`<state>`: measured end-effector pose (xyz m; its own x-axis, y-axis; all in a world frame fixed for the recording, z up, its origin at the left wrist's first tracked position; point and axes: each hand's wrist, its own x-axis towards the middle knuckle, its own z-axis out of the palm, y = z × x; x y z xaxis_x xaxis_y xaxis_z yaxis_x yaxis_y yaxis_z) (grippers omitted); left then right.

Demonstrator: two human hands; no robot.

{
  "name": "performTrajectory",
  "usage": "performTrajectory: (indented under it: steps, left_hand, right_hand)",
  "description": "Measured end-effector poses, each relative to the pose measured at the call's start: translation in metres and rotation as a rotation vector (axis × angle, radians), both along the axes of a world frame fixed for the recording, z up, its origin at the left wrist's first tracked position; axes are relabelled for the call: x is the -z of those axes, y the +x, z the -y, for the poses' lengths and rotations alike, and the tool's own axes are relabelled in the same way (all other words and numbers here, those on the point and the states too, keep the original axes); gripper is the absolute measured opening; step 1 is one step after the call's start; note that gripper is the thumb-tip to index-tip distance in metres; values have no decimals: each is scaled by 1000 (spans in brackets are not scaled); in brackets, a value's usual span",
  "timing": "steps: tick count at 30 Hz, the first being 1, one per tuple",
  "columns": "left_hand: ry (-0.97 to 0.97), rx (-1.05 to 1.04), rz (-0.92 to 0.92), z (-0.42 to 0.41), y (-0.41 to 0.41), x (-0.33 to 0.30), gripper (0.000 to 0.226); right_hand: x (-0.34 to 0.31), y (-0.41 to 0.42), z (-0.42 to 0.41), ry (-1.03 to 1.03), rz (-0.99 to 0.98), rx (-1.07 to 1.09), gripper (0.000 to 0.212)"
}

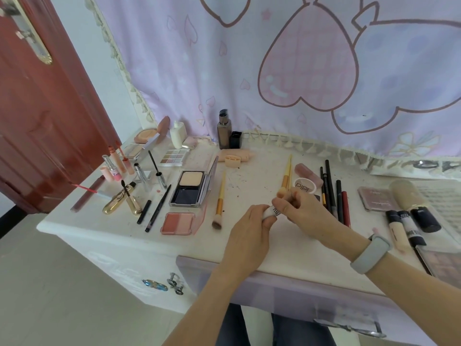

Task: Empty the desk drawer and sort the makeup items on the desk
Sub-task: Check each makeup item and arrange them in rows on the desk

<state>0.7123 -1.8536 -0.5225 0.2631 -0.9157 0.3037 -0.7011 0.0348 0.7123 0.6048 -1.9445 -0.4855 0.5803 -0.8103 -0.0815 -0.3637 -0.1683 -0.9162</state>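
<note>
White tube (272,212) held above the counter (249,186), left hand (245,233) wrapped round its base, right hand (303,211) pinching the upper end. Mid-sort, probably capping or checking. Next: laying it beside the similar tubes (401,226) at right.

Two gold-handled brushes (220,199) (286,174), two open powder compacts (190,187) (147,136), one blush duo (178,223), one eyeshadow palette (173,157), two hands (249,231) (304,211).

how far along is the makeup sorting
Looks well along: pencils lie together right of centre, tubes at far right. In hand: left hand and right hand grip a small white tube. Left: placing it; drawer contents not visible.
</note>
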Motion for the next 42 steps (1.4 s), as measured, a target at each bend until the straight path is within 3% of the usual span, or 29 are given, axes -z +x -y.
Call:
performTrajectory:
  steps: [3, 14, 24, 33, 36, 40, 42]
  left_hand:
    - [46, 35, -3, 1, 2, 0, 30]
    - [64, 116, -18, 1, 9, 1, 31]
    - [101, 220, -312, -2, 17, 2, 25]
    - [24, 193, 58, -7, 6, 2, 39]
    - [23, 217, -92, -9, 9, 3, 48]
    - [70, 243, -424, -13, 11, -7, 35]
    - [78, 233, -463, -13, 10, -10, 36]
  right_hand:
    - [-2, -3, -3, -129, -46, -57, 18]
    - [0, -7, -8, -273, -73, -96, 18]
    - [3, -6, -29, -383, 40, -12, 22]
    - [1, -3, -34, -252, 71, 172, 19]
    - [5, 0, -40, -274, 114, 160, 14]
    - [6, 0, -45, -423, 115, 56, 15]
    - [4, -2, -43, -465, 100, -11, 16]
